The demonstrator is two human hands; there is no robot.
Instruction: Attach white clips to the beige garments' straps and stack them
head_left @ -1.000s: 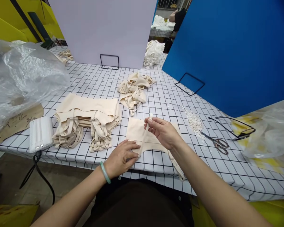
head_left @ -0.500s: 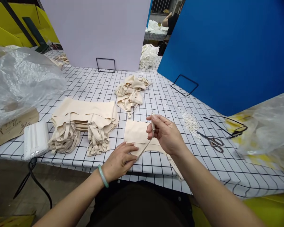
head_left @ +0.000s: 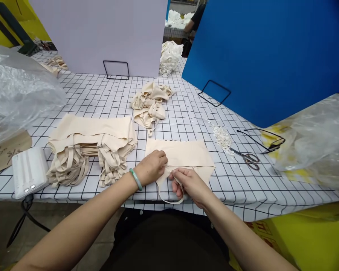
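Observation:
A flat beige garment piece lies on the checked cloth in front of me, with a thin strap looping down at its near edge. My left hand, below a green bangle, is closed at the garment's left side, its fingertips on the fabric near the seam. Right beside it, my right hand pinches the strap between thumb and fingers. To the left is a stack of similar beige pieces with bunched straps hanging toward me. Behind the garment sits a crumpled beige pile.
Scissors, white scraps and glasses lie to the right. A white power bank with a cable sits at left. Plastic bags flank both sides. Lilac and blue panels stand behind; a person's arm shows between them.
My right hand has come down from above the garment to beside my left hand. My left hand has moved up onto the fabric and its fingers have curled. The view has shifted slightly.

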